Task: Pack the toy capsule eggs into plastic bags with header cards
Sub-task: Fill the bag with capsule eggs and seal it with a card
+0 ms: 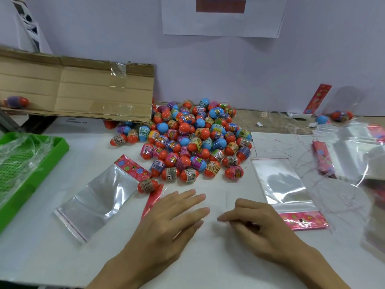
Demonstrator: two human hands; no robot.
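Both hands lay low on the white bench (208, 257), nearest of all. On the left hand (166, 217) the grip was apart: fingers straight and spread, holding nothing, the palm partly over a red header card (153, 200). On the right hand (258, 222) the fingers were loosely curled; whether they pinched anything could not be told. Just beyond the left fingertips lay a single egg (147, 186), touching that card. To the left of the left hand lay an empty plastic bag (98, 199) with its flowered card end away from the person. Just beside the right hand, on its right, lay a second bag (281, 182) with its pink card (304, 221) nearest. Ahead of both hands sat the pile of capsule eggs (187, 138), well apart from the fingers. A green tray (62, 142) stood far left.
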